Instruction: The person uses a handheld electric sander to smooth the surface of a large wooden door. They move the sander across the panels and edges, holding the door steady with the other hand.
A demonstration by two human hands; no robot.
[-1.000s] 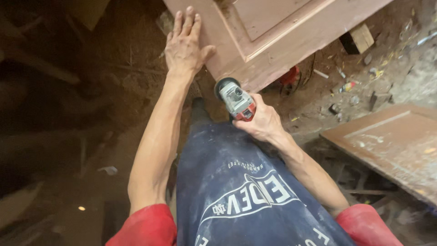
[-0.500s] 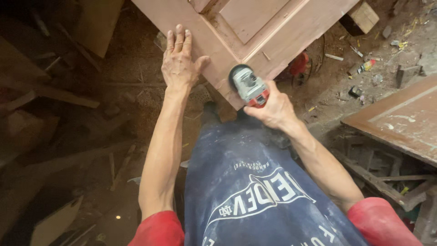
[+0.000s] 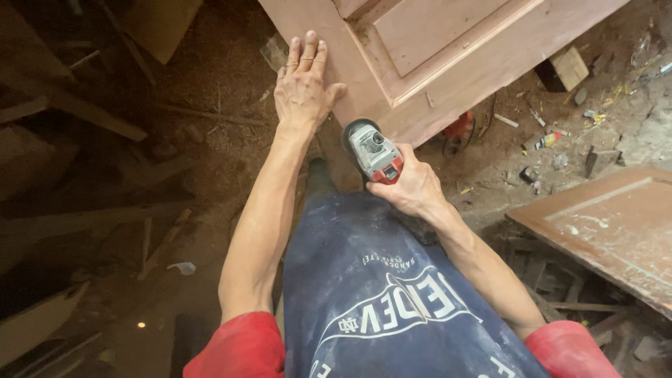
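Wood panel: the pinkish-brown panelled door [image 3: 434, 56] lay flat and raised above the dusty floor [image 3: 210, 140], with its near corner toward the person.
Left hand: the left hand [image 3: 304, 87] was pressed flat on the door beside the left edge, fingers together and stretched, holding nothing.
Right hand: the right hand [image 3: 413, 185] was closed around the body of the red and grey angle grinder [image 3: 371, 150].
Grinder place: it was at the door's near corner, just beside the left hand's thumb.
Grinder direction: its long axis ran from the right hand up and to the left, the head pointing at the corner.
Risk: the disc could catch on the edge and jump toward the left thumb, because they were so near.
Second risk: the door might shift, since only one palm held it.
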